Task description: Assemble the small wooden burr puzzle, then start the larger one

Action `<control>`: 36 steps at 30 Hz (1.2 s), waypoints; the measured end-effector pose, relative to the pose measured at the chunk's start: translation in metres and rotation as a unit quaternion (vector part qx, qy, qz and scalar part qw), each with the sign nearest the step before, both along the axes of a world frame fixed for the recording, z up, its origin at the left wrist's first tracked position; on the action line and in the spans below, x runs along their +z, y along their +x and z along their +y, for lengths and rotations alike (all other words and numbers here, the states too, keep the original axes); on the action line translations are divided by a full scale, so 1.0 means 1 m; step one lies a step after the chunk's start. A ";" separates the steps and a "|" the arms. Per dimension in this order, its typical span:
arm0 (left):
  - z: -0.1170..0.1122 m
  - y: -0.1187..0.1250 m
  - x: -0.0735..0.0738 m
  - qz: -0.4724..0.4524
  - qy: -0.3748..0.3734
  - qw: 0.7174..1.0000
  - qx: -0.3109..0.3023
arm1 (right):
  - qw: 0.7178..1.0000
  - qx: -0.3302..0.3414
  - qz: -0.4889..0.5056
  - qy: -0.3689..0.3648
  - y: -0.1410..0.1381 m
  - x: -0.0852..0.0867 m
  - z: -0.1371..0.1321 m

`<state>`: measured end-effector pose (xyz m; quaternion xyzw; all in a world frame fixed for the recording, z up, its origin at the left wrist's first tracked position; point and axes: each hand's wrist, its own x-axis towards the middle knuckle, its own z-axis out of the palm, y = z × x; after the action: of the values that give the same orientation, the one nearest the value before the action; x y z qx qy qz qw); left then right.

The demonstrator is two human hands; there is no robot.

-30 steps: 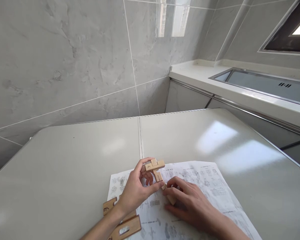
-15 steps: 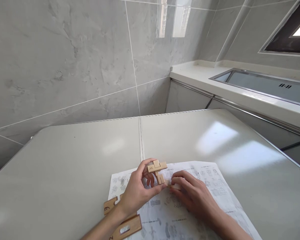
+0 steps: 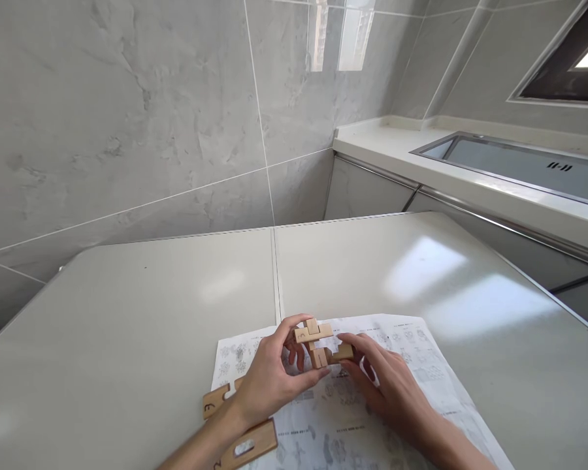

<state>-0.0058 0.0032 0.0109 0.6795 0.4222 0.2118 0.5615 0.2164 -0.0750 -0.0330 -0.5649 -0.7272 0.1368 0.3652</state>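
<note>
A "3"-like mark stands on the near-left wooden piece [image 3: 214, 403]; print on the sheet [image 3: 411, 365] is too small to read.

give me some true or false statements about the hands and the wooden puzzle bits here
1. The left hand holds a wooden puzzle cross above the instruction sheet. True.
2. The right hand lies flat and touches nothing. False: it holds a wooden piece against the cross.
3. Loose wooden pieces lie by the left forearm. True.
4. The sheet is blank. False: it is printed with small diagrams.
</note>
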 end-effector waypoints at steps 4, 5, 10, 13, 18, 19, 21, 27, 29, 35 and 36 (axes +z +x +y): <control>0.000 0.000 0.000 0.002 0.002 1.000 -0.016 | 1.000 -0.011 0.010 0.020 0.000 0.001 0.000; 0.000 0.000 0.000 0.001 0.004 1.000 -0.019 | 1.000 -0.004 0.011 0.028 0.001 0.002 0.000; -0.001 0.000 -0.002 -0.007 0.006 0.999 -0.033 | 0.997 0.018 -0.001 0.074 0.000 0.003 0.002; -0.001 -0.001 -0.004 0.003 0.024 0.999 -0.039 | 0.997 0.014 -0.010 0.073 -0.002 0.004 0.001; -0.003 -0.001 -0.008 0.011 0.047 0.998 -0.050 | 0.998 0.021 -0.011 0.059 -0.003 0.003 -0.001; -0.003 -0.002 -0.008 0.007 0.051 0.997 -0.054 | 0.998 0.022 -0.012 0.058 -0.003 0.002 -0.002; -0.003 -0.002 -0.009 0.000 0.061 0.996 -0.064 | 0.998 0.024 -0.014 0.055 -0.002 0.002 -0.002; -0.003 -0.002 -0.012 0.000 0.083 0.992 -0.100 | 0.998 0.022 -0.012 0.062 -0.002 0.003 -0.003; -0.002 -0.002 -0.011 0.002 0.097 0.990 -0.100 | 0.997 0.023 -0.012 0.067 -0.002 0.004 -0.003; -0.003 -0.002 -0.012 0.012 0.181 0.977 -0.109 | 0.994 0.053 0.000 0.091 -0.004 0.005 -0.004; -0.003 -0.002 -0.013 0.017 0.194 0.975 -0.108 | 0.994 0.057 0.000 0.095 -0.004 0.005 -0.004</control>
<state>-0.0083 0.0006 -0.0020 0.8205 0.3064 0.2160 0.4316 0.2127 -0.0791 -0.0280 -0.4856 -0.7677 0.0877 0.4088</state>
